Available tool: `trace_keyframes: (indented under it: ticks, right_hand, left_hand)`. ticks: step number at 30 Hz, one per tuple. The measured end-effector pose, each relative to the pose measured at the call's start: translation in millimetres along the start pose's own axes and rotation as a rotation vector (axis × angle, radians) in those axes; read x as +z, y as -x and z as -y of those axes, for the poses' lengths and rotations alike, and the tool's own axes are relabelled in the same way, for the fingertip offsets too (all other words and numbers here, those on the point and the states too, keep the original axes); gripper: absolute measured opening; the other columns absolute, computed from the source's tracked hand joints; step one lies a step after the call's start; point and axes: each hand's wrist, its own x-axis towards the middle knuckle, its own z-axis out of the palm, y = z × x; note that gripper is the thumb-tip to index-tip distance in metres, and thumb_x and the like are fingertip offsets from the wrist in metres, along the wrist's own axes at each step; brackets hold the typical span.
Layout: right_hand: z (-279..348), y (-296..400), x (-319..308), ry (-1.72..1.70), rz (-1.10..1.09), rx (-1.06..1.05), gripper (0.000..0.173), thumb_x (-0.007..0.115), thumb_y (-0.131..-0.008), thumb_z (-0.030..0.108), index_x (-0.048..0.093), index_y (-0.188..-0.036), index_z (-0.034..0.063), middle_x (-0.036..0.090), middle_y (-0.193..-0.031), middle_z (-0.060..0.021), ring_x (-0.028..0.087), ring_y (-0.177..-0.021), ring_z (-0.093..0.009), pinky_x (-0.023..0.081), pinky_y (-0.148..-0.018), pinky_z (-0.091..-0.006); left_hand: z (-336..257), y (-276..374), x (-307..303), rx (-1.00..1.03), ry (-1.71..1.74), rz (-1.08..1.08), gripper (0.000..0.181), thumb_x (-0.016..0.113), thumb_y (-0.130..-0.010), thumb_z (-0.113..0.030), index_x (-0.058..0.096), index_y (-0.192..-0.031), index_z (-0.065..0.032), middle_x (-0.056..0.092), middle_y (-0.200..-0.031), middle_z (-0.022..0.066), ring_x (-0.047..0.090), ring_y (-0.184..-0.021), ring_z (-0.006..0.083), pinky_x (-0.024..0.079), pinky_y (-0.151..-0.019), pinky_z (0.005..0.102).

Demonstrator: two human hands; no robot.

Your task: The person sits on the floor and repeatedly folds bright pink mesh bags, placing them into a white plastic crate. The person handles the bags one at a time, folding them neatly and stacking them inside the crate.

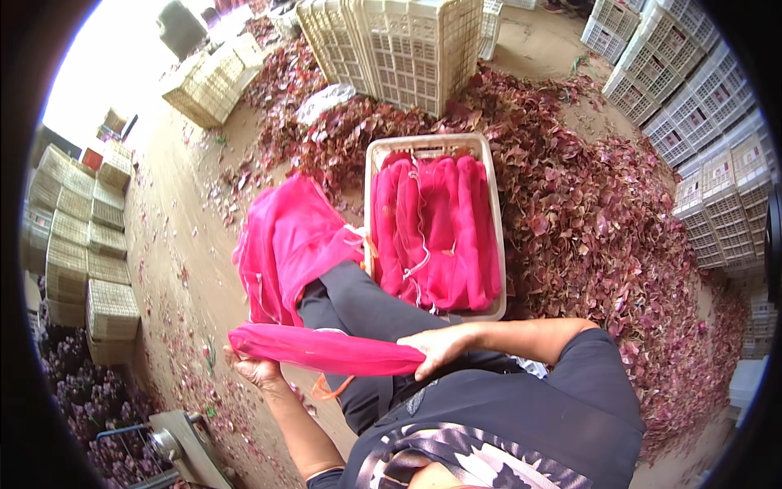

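Stretched across my lap is a bright pink fabric bundle [327,349], long and narrow. My left hand [255,367] grips its left end, and my right hand [437,349] holds the other end near my waist. Before me stands a white plastic crate [496,244] packed with several folded pink mesh bundles [437,232], with thin white cords lying over them. More loose pink mesh fabric [293,238] drapes over my knee, left of the crate. An orange strap [330,387] hangs below the held bundle.
Dry reddish peelings [568,226] lie heaped behind and right of the crate. Tall plastic crates [403,55] stand beyond it, with stacked crates [702,104] at right and more crate stacks [85,226] at left. At lower left are a scale [183,446] and a purple heap [91,385].
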Motion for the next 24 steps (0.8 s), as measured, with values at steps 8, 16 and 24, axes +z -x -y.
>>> trace_keyframes:
  ticks: [8,16,24]
  right_hand:
    - [-15.8,19.5,4.6,-0.275,-0.662,-0.163,0.052,0.058,-0.084,0.009,0.047,-0.134,0.0020,0.060,-0.121,-0.0081,0.055,-0.111,-0.017,0.042,-0.098,-0.0316]
    - [-103.9,13.7,-27.5,-0.605,-0.988,0.311,0.038,0.063,-0.089,0.026,0.057,-0.114,-0.0019,0.062,-0.092,-0.0041,0.057,-0.080,-0.013,0.048,-0.071,-0.0305]
    - [-96.5,22.2,-41.4,0.093,-1.109,0.476,0.053,0.056,-0.090,0.043,0.061,-0.101,-0.0092,0.060,-0.099,-0.0320,0.058,-0.099,-0.046,0.048,-0.085,-0.0484]
  left_hand:
    - [193.6,-86.4,224.4,-0.174,-0.690,0.312,0.038,0.052,-0.099,-0.028,0.052,-0.127,-0.0027,0.060,-0.117,0.0106,0.057,-0.109,0.0233,0.045,-0.100,0.0394]
    - [343.0,-47.2,122.5,0.328,-2.085,0.623,0.086,0.073,-0.083,-0.032,0.025,-0.149,-0.0072,0.029,-0.146,0.0277,0.032,-0.133,0.0449,0.029,-0.110,0.0525]
    - [359.1,-38.5,83.2,0.105,-2.329,0.675,0.091,0.075,-0.077,-0.043,0.027,-0.151,-0.0198,0.013,-0.157,0.0216,0.014,-0.142,0.0458,0.027,-0.109,0.0597]
